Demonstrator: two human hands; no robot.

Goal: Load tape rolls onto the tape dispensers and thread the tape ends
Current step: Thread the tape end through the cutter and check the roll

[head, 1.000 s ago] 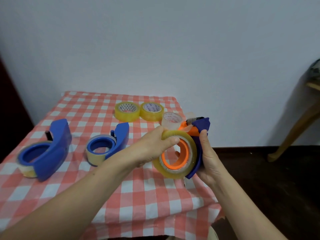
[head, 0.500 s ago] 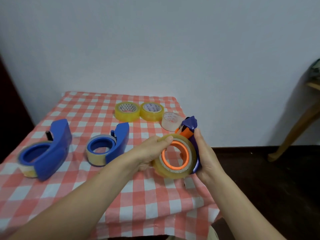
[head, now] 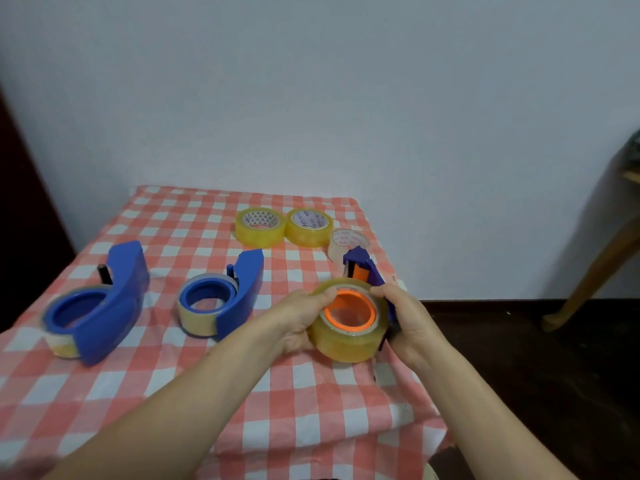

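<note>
The roll looks seated on its hub, so the step in hand is likely pressing it fully home and then finding the loose end; done well, that means pushing evenly on both sides of the rim so the roll sits square, with the tape feeding towards the cutter rather than away from it. The left hand curls round the left side of the yellowish tape roll, thumb on its upper rim. The right hand wraps the roll's far side together with the back of the blue-and-orange tape dispenser, fingers closed on its frame. The roll sits around the orange hub, and the assembly is low over the red-checked tablecloth near its right edge; I cannot tell whether it touches the cloth. No free tape end shows. Just behind lies a clear tape roll, then two yellow tape rolls side by side. To the left lie two blue dispensers, each already carrying a roll.
</note>
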